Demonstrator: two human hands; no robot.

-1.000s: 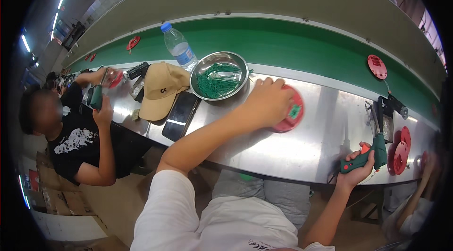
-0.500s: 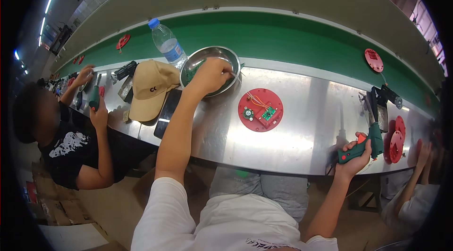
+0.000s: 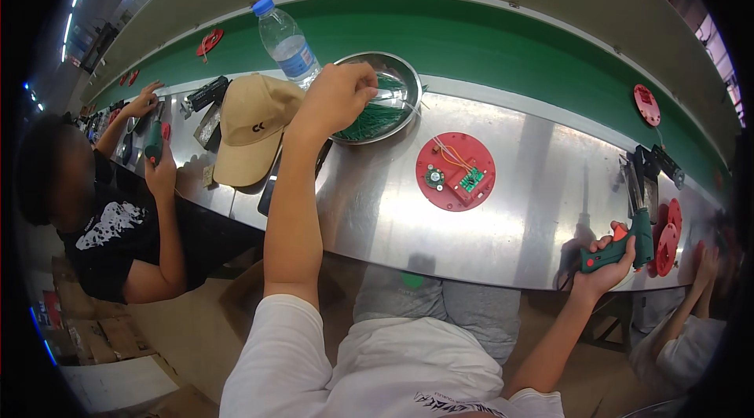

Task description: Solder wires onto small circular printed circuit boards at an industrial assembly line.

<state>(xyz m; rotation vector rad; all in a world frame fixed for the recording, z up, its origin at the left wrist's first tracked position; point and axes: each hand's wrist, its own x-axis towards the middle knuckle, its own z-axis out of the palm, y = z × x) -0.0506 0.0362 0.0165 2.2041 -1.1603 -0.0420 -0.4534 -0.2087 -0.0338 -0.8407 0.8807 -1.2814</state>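
Observation:
My left hand [image 3: 342,96] is over the steel bowl [image 3: 418,76], thumb and fingers pinched together. A thin pale strip shows beside the fingertips; whether they grip it I cannot tell. Many cut green wires [image 3: 369,123] lie in the bowl. My right hand [image 3: 603,270] is wrapped round the green handle of a soldering gun [image 3: 616,249] with an orange trigger, its long metal end pointing away from me among the tools at the right. Between my hands a round red plate [image 3: 440,200] lies flat, carrying a small green circuit board [image 3: 472,180], a round part, and orange and white wires.
A water bottle [image 3: 290,49] with a blue cap and a tan cap [image 3: 251,135] are left of the bowl; a dark phone [image 3: 269,194] lies partly under my forearm. More red plates [image 3: 667,249] stand at right. A co-worker [image 3: 118,222] sits at left; another person's hands [image 3: 707,257] show at far right.
The view has shifted, so the bench sits differently. My left hand has risen from inside the bowl to above its left side, uncovering the green wires. My right hand keeps its hold on the soldering gun.

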